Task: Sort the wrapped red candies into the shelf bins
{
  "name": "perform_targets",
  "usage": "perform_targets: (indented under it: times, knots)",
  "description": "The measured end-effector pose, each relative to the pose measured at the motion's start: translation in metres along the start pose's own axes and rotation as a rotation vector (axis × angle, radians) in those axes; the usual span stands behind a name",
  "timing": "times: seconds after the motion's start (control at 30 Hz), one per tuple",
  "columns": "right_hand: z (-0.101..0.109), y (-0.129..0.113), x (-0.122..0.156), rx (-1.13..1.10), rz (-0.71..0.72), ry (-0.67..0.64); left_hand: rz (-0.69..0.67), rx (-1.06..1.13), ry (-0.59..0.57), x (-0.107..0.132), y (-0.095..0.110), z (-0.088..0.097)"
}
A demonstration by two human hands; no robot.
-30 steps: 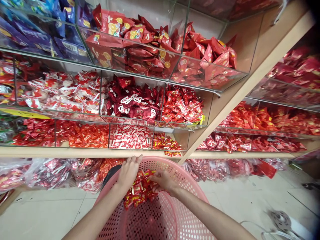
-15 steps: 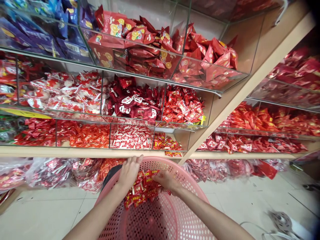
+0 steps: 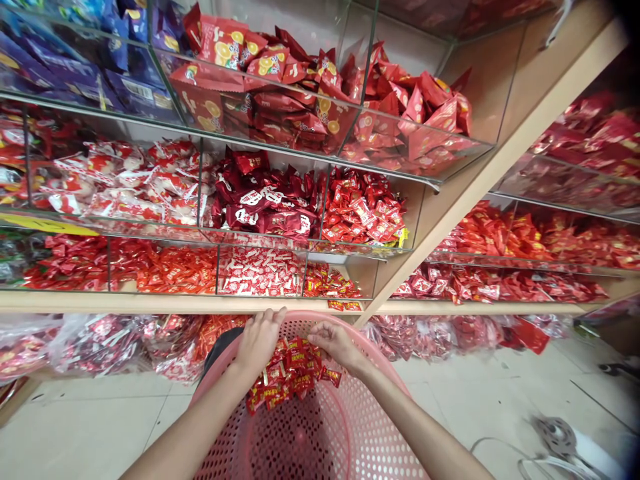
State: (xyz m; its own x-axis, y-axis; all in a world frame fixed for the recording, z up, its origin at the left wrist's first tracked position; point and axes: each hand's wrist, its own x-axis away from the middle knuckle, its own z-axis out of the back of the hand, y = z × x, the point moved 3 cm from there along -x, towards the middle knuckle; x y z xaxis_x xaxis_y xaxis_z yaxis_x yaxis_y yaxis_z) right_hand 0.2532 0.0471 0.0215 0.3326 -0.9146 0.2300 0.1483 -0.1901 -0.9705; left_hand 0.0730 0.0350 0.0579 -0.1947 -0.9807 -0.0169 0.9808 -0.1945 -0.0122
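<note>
A pink plastic basket with a perforated wall leans toward me below the shelf edge. My left hand is closed over its rim on the far left side. Inside, against the far wall, lies a heap of small red candy packets with yellow lettering. My right hand is just above the right part of this heap, its fingers curled and fingertips together. Whether a packet is between those fingertips is hidden. One candy packet sits just below that hand.
Clear-fronted bins of wrapped sweets rise in tiers ahead. Two red packets lie on the wooden ledge above the basket. Bagged sweets are stored underneath. On the tiled floor at right are a white device and a cable.
My right hand has risen slightly off the packets, and its fingers have curled up. More of the heap beneath it shows. My left hand has stayed at the rim.
</note>
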Motion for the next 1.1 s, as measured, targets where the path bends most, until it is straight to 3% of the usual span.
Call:
perform_targets:
  times: [0.17,0.27,0.4,0.5,0.63,0.8,0.97,1.1]
  knots:
    - [-0.005,0.009,-0.004,-0.013,0.023,-0.038,-0.01,-0.011,0.009,-0.002,0.001,0.0]
    - [-0.007,0.014,-0.008,0.166,0.029,-0.018,-0.01,-0.017,0.009,-0.002,0.002,-0.001]
    - [-0.013,0.008,-0.011,0.556,0.251,0.041,-0.001,-0.027,0.006,-0.001,0.003,0.0]
    - [-0.02,0.007,-0.009,0.718,0.386,0.027,-0.002,-0.029,0.002,-0.001,0.005,0.002]
    - [-0.028,0.013,-0.007,0.842,0.496,-0.003,-0.005,-0.021,0.003,-0.002,0.005,0.003]
    - [-0.031,0.013,-0.004,1.008,0.539,0.072,-0.005,0.003,-0.003,-0.001,0.005,0.003]
    - [-0.021,-0.011,-0.002,0.93,0.576,0.157,-0.007,-0.012,-0.005,-0.002,0.003,0.003]
    - [0.01,-0.046,-0.011,0.901,0.596,0.32,0.005,-0.06,-0.029,-0.002,-0.001,0.002]
